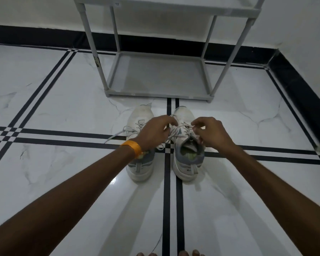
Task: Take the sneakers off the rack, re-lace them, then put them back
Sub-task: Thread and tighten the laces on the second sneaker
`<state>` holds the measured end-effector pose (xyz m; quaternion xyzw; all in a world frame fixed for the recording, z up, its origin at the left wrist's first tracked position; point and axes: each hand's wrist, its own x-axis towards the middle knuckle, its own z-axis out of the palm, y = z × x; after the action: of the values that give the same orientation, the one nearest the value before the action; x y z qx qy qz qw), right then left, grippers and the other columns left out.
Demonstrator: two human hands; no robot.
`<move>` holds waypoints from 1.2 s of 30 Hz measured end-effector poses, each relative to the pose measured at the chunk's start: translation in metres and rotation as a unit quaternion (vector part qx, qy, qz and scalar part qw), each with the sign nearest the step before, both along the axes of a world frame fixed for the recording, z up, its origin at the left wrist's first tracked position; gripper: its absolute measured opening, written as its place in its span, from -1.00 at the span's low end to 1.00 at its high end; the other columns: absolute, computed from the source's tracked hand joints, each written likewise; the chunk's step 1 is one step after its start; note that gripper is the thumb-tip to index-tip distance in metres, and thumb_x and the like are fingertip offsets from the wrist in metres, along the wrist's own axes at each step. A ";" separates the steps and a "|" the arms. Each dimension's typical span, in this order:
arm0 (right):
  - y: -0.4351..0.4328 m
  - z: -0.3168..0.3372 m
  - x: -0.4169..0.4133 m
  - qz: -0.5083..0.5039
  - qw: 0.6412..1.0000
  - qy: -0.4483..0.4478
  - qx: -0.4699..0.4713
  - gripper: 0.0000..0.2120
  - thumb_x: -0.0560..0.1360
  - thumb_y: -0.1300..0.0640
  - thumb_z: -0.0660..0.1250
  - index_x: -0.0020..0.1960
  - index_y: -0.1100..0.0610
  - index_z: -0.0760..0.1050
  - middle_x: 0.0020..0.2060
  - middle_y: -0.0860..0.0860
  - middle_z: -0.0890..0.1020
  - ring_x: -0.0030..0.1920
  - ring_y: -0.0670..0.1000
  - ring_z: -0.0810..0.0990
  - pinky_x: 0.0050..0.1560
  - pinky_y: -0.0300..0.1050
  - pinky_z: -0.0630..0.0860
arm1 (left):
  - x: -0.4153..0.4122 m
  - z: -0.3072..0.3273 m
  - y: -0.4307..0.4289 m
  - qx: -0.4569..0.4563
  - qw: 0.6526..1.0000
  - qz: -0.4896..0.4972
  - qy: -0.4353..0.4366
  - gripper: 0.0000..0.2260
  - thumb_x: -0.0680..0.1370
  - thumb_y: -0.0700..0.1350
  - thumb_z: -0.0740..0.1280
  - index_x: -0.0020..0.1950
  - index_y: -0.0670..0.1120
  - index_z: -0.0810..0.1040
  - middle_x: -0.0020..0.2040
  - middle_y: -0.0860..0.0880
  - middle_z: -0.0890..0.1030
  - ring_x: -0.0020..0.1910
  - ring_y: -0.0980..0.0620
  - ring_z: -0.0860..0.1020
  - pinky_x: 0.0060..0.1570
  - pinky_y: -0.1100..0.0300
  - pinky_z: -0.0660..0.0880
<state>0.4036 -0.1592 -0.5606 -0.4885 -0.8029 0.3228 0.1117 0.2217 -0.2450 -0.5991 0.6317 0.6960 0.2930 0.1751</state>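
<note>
Two white sneakers with grey heels stand side by side on the floor, toes pointing at the rack. The left sneaker (139, 117) is partly hidden under my left wrist; one loose lace end trails out to its left. Over the right sneaker (186, 159) both hands work the white lace (181, 129). My left hand (152, 131), with an orange wristband, pinches the lace at its left side. My right hand (213, 133) pinches the lace at its right side near the tongue. The grey shoe rack (159, 95) stands just beyond the sneakers, its bottom shelf bare.
The floor is glossy white marble tile with black stripe lines (166, 200). A black skirting runs along the white walls, with a corner (277, 52) at the right. My toes (183, 253) show at the bottom edge.
</note>
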 end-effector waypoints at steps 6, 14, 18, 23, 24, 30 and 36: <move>0.000 -0.013 0.025 0.004 0.996 -0.028 -0.090 -0.87 0.49 0.18 0.41 0.02 0.19 0.59 -0.08 0.12 0.67 -0.40 0.01 0.64 -0.47 -0.26 0.55 | 0.039 -0.014 0.023 -0.061 0.996 -0.054 0.031 -0.78 0.58 -0.03 0.30 0.16 -0.09 0.57 0.09 -0.13 0.56 0.06 -0.11 0.54 0.05 0.02 0.49; -0.012 -0.016 0.016 -0.035 0.998 -0.021 -0.048 -0.77 0.51 0.21 0.37 -0.33 0.12 0.51 -0.35 0.18 0.68 -0.38 0.07 0.65 -0.27 -0.03 0.63 | 0.044 -0.015 0.008 -0.046 0.996 -0.036 0.072 -0.94 0.56 -0.20 0.26 -0.02 -0.17 0.41 -0.05 -0.17 0.54 -0.11 -0.14 0.49 -0.15 0.03 0.40; -0.003 -0.020 0.019 -0.137 0.981 0.081 -0.111 -0.90 0.51 0.18 0.36 -0.14 0.21 0.51 -0.27 0.08 0.66 -0.30 0.04 0.61 -0.33 -0.14 0.50 | 0.041 -0.009 0.006 -0.059 0.998 0.012 -0.007 -0.94 0.54 -0.23 0.22 -0.03 -0.18 0.36 -0.18 -0.17 0.57 -0.24 -0.14 0.53 -0.27 0.01 0.43; -0.010 -0.027 0.024 -0.156 0.978 0.104 -0.088 -0.80 0.26 0.14 0.60 -0.35 0.13 0.58 -0.34 0.07 0.68 -0.29 0.03 0.65 -0.33 -0.16 0.52 | 0.032 -0.001 0.011 -0.074 0.994 0.074 -0.042 -0.80 0.43 -0.03 0.46 -0.21 -0.17 0.62 -0.25 -0.11 0.64 -0.26 -0.04 0.55 -0.26 0.17 0.42; -0.011 -0.027 0.023 -0.161 0.978 0.105 -0.075 -0.76 0.23 0.12 0.62 -0.39 0.12 0.56 -0.38 0.05 0.66 -0.33 0.02 0.63 -0.37 -0.18 0.48 | 0.031 0.001 0.014 -0.075 0.994 0.072 -0.041 -0.78 0.39 -0.04 0.49 -0.28 -0.18 0.61 -0.30 -0.13 0.63 -0.31 -0.03 0.53 -0.30 0.19 0.40; -0.020 -0.038 0.019 -0.207 0.972 0.110 -0.005 -0.55 0.16 -0.01 0.65 -0.49 0.12 0.38 -0.53 0.01 0.48 -0.49 -0.04 0.40 -0.45 -0.12 0.36 | 0.038 0.001 0.017 -0.063 0.995 0.075 -0.030 -0.57 0.31 -0.16 0.51 -0.52 -0.07 0.26 -0.54 0.02 0.31 -0.49 0.06 0.26 -0.49 0.22 0.20; -0.020 -0.049 0.017 -0.194 0.976 0.096 0.028 -0.55 0.19 -0.06 0.63 -0.49 0.12 0.39 -0.54 0.00 0.46 -0.50 -0.05 0.38 -0.48 -0.17 0.31 | 0.038 -0.006 0.015 -0.063 0.995 0.072 0.006 -0.54 0.32 -0.11 0.51 -0.52 -0.05 0.23 -0.53 0.01 0.30 -0.48 0.04 0.28 -0.42 0.18 0.19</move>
<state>0.4210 -0.1792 -0.6100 -0.5983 -0.6871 0.3181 0.2621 0.2602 -0.2302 -0.6050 0.5695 0.7578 0.2566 0.1889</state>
